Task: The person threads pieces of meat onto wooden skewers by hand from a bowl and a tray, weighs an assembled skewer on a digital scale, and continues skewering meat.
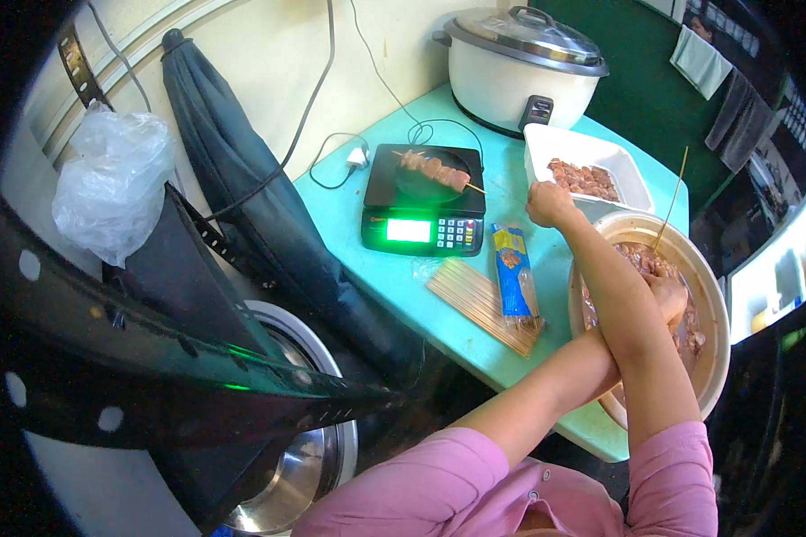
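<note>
My forearms cross, the right over the left. My right hand (552, 205) is closed at the near left corner of a white tray (636, 170), with its fingers at the rim. Chunks of raw meat (582, 180) lie in that tray. Down in a large round tub (715, 313) of wet raw meat (640, 258), my left hand (668, 298) is curled, its fingertips hidden among the pieces. A bamboo skewer (673, 195) rises at a slant from the meat just beyond that hand. What the left fingers grip is hidden.
A threaded meat skewer (439, 171) lies on a lit digital scale (424, 228). Loose bamboo sticks (479, 302) and a blue-yellow packet (515, 273) are nearer. A rice cooker (524, 76) stands behind on the turquoise table (381, 271). Cables (327, 184) trail at left.
</note>
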{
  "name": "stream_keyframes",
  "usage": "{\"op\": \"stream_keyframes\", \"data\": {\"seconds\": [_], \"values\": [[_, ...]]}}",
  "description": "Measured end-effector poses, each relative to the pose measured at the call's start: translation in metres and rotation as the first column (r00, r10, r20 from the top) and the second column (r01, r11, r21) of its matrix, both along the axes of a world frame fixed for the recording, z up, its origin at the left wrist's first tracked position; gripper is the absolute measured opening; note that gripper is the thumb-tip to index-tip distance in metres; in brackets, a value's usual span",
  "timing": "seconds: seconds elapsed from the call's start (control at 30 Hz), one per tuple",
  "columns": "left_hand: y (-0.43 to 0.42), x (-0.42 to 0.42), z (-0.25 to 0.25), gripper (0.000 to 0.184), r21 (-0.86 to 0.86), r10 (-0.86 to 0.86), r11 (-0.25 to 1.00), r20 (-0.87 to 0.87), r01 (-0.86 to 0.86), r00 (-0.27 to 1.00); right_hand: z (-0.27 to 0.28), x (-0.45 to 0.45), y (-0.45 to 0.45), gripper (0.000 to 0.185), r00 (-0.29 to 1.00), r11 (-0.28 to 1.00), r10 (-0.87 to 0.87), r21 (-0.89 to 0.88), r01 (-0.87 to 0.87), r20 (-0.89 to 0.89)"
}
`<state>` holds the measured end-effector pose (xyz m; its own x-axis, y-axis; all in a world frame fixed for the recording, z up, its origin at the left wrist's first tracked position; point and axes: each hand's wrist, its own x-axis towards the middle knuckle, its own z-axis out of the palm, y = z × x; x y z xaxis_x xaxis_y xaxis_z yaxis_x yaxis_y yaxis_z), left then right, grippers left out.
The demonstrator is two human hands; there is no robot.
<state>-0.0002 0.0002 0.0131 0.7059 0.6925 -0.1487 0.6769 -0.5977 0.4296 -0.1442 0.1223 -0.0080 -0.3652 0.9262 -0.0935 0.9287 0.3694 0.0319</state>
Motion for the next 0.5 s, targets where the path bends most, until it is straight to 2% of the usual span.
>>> {"op": "stream_keyframes", "data": {"seconds": [0.5], "values": [[0.0012, 0.0019, 0.0019, 0.054, 0.002, -0.004, 1.0, -0.004, 0.004, 1.0, 0.0016, 0.0007, -0.0009, 0.031, 0.999, 0.999, 0.012, -0.037, -0.011, 0.032]]}}
